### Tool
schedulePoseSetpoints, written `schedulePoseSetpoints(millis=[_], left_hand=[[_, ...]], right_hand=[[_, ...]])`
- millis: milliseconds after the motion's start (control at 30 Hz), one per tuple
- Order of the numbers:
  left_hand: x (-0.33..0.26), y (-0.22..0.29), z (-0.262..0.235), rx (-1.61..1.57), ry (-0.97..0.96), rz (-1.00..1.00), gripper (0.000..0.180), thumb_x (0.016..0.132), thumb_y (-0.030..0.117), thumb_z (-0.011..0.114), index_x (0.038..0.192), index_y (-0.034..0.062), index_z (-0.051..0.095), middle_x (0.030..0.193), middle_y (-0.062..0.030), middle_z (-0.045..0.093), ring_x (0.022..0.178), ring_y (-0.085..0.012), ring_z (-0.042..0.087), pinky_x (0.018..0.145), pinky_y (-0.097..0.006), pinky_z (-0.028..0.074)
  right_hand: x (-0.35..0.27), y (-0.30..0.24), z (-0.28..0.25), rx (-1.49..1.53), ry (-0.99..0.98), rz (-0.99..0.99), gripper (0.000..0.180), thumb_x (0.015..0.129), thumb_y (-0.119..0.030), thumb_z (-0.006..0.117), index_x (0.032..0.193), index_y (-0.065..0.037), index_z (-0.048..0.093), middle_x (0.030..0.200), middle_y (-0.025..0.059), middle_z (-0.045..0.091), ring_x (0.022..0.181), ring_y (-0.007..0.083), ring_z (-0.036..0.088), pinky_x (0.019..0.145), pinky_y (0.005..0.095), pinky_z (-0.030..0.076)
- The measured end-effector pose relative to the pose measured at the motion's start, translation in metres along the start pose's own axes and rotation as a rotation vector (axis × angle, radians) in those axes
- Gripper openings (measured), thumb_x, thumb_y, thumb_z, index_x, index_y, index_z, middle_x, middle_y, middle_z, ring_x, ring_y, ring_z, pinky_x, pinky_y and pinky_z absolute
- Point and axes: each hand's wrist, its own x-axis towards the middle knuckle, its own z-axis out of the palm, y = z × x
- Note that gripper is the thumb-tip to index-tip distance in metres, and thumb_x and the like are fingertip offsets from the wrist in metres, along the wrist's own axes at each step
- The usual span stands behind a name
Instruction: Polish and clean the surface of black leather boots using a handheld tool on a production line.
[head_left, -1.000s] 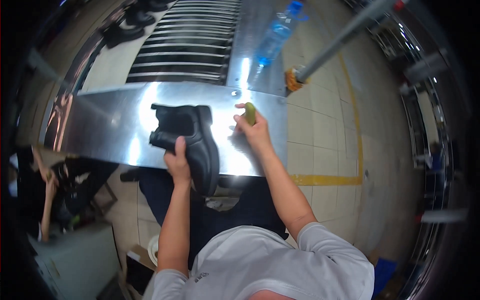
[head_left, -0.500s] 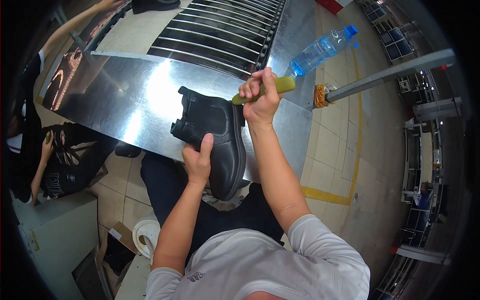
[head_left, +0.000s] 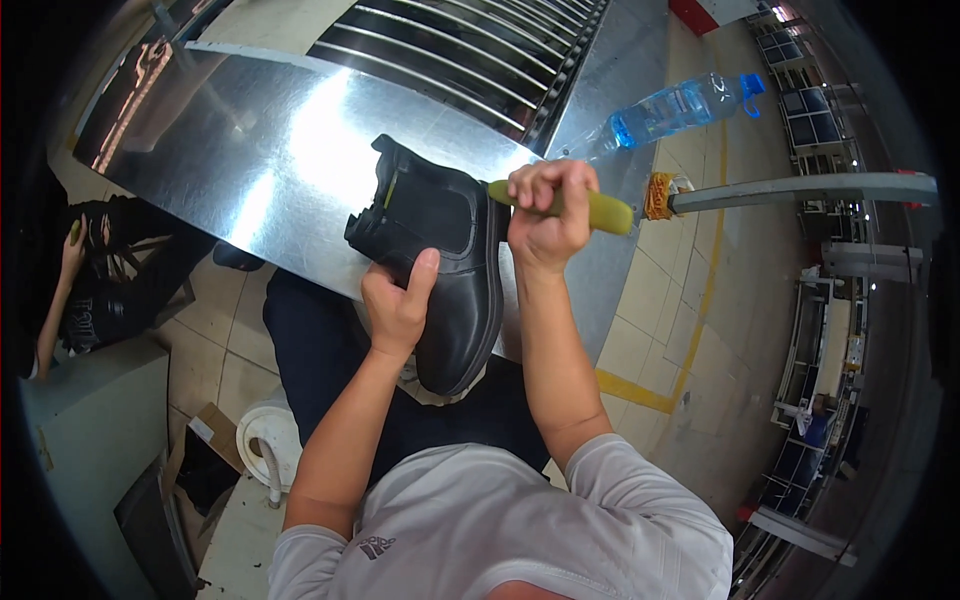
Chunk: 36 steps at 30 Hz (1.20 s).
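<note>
A black ankle boot [head_left: 450,270] lies on its side at the near edge of a shiny metal table [head_left: 250,160], its toe hanging over my lap. My left hand [head_left: 398,303] grips the boot at its side, thumb up against the upper. My right hand [head_left: 545,215] is closed around a yellow-green tool handle [head_left: 600,210], whose dark tip touches the boot's back edge near the heel.
A clear plastic water bottle with a blue cap [head_left: 670,110] lies on the table at the right. Metal roller bars [head_left: 470,50] run across the back. A grey pole with a yellow fitting [head_left: 800,190] stands at the right. Another person [head_left: 90,280] sits at the left.
My right hand has brought the yellow-green tool from the table beside the boot to the boot's heel edge. My head has leaned closer, so boot and hands look larger.
</note>
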Motion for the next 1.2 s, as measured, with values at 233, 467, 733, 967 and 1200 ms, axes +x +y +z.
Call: schedulePoseSetpoints(millis=[233,467,733,967,1200], left_hand=[[0.0,0.001,-0.003,0.014,-0.024,-0.01,0.029,0.097,0.024,0.07,0.103,-0.0045,0.071,0.093,-0.0095,0.074,0.086,-0.0173,0.067,0.079,-0.032,0.051],[0.0,0.001,-0.001,0.035,-0.015,0.027,0.029,0.097,0.024,0.069,0.104,-0.0046,0.071,0.093,-0.0096,0.075,0.086,-0.0175,0.068,0.078,-0.032,0.051],[0.002,0.001,0.001,0.03,0.016,0.04,0.033,0.097,0.026,0.069,0.106,-0.0058,0.07,0.093,-0.0098,0.075,0.086,-0.0166,0.068,0.078,-0.032,0.052],[0.0,-0.004,0.0,0.055,0.017,0.054,0.031,0.095,0.03,0.072,0.095,-0.0009,0.073,0.083,-0.0092,0.074,0.077,-0.0181,0.069,0.073,-0.033,0.052],[0.0,-0.004,-0.002,0.082,0.046,0.069,0.033,0.094,0.032,0.073,0.097,-0.0007,0.074,0.085,-0.0116,0.076,0.079,-0.0213,0.073,0.073,-0.034,0.054]], right_hand=[[-0.035,-0.023,0.0,0.051,-0.078,0.001,0.03,0.106,-0.028,0.049,0.086,-0.006,0.055,0.056,0.0014,0.039,0.048,0.0159,0.04,0.053,0.0356,0.039],[-0.044,-0.035,-0.012,0.185,-0.027,0.219,0.029,0.106,-0.03,0.049,0.087,-0.008,0.055,0.056,-0.0015,0.038,0.047,0.013,0.038,0.049,0.0333,0.038],[-0.005,-0.013,0.009,0.029,-0.095,0.232,0.02,0.104,-0.021,0.059,0.089,-0.008,0.055,0.054,-0.0021,0.036,0.041,0.0116,0.036,0.041,0.0315,0.036],[-0.035,-0.031,-0.002,0.114,-0.267,0.196,0.025,0.106,-0.025,0.055,0.091,-0.005,0.054,0.055,-0.0015,0.035,0.043,0.0117,0.036,0.045,0.0313,0.034],[-0.094,-0.061,0.018,-0.124,-0.366,-0.015,0.027,0.105,-0.027,0.056,0.091,-0.004,0.055,0.057,-0.0007,0.037,0.048,0.013,0.035,0.049,0.0315,0.035]])
